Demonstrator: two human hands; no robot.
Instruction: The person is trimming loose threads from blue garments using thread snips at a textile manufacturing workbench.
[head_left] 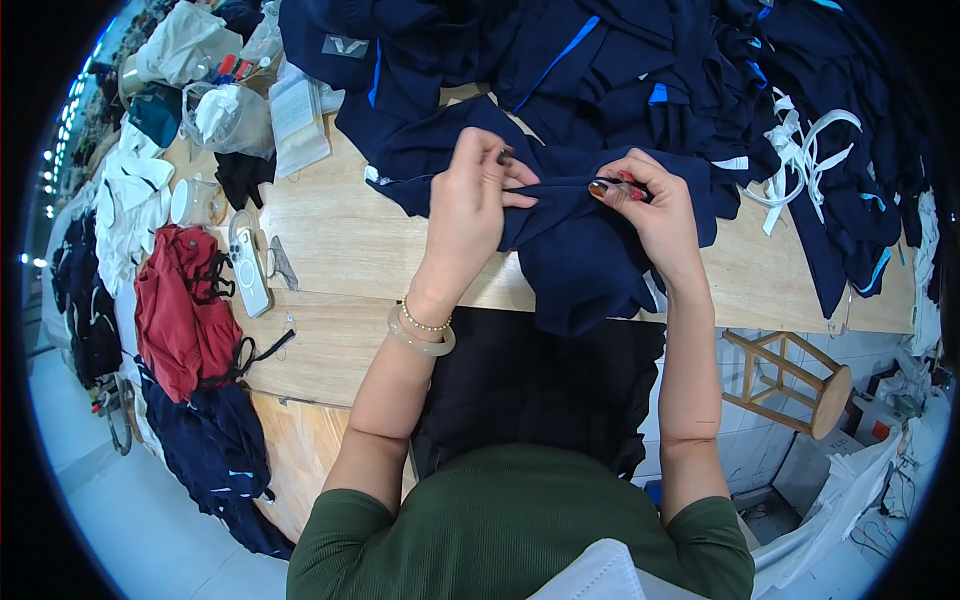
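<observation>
We are partway through working along an edge of the navy garment [575, 255], which lies at the near edge of the wooden bench [340, 240] and hangs down over it toward our lap. Our left hand [470, 205] sits at about 11 o'clock from the middle of the picture, our right hand [650, 205] at about 1 o'clock, and the cloth is drawn into a taut fold between them. The left fingers [505, 170] are pressed together, pinching the fold from above. The right fingers [620, 185] are also closed on the cloth, and something small and reddish shows between them; we cannot tell whether it is a tool or only painted nails.

We judge the step in hand to be a close check or trim along this seam, with the fabric held tight so the edge stands up. The next move, as we see it, calls for keeping that tension while one pinch shifts along the fold, a small and careful slide, because the loose bulk below the bench edge pulls on the piece.

Beyond the hands, at 12 o'clock, is a large heap of navy clothes with blue trim [620, 70]. White straps [800, 150] lie at 2 o'clock. At 9 o'clock we see a red garment [180, 310] and, just beside it, a white phone [248, 270]. A wooden stool [795, 385] stands at 4 o'clock.
</observation>
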